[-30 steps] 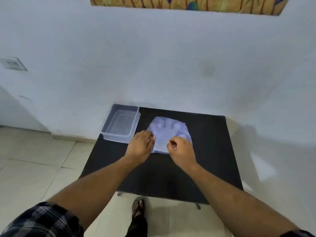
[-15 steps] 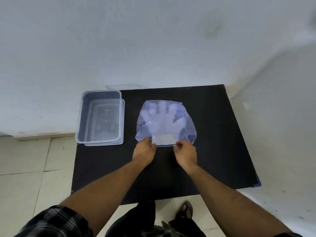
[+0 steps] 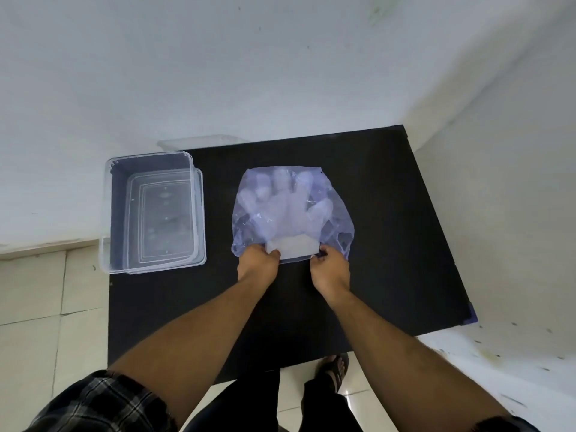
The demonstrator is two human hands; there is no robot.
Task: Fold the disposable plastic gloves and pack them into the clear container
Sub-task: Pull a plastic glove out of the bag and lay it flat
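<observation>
Since the earlier frames the head view has tipped down to look squarely over the black table [image 3: 389, 244], and both hands have slid back to the near edge of the bluish plastic bag [image 3: 336, 224] lying flat at the table's middle. The left hand [image 3: 257, 265] and right hand [image 3: 330, 269] are each nearly closed, pinching a corner of the white glove cuffs [image 3: 294, 246] at the bag's mouth. The gloves [image 3: 286, 207] seem a stacked bundle, though film blurs them. To draw them out cleanly, pull both corners evenly, keeping the stack flat. The clear container [image 3: 106, 213] stands open, well to the left.
</observation>
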